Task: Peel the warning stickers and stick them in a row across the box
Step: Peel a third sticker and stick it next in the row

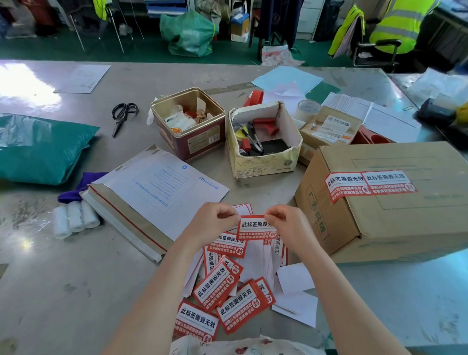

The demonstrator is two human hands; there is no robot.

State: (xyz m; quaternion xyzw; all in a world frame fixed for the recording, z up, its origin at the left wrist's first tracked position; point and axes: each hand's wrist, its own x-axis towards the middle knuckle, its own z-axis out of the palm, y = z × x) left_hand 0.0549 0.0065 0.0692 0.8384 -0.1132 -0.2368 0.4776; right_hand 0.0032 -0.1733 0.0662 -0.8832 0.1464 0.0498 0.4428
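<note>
Item: red warning sticker point(256, 227), thin, floppy; I am pinching its top corners, left hand point(212, 221) and right hand point(287, 223) grips both closed, cardboard box point(403, 198) nearby

Both bare forearms are reaching forward and converging. The left hand point(212, 220) is curling loosely, its thumb and fingertips pinching together toward the right. The right hand point(283, 220) is mirroring it, knuckles up, its fingertips pinching toward the left, just short of the left hand's.
</note>
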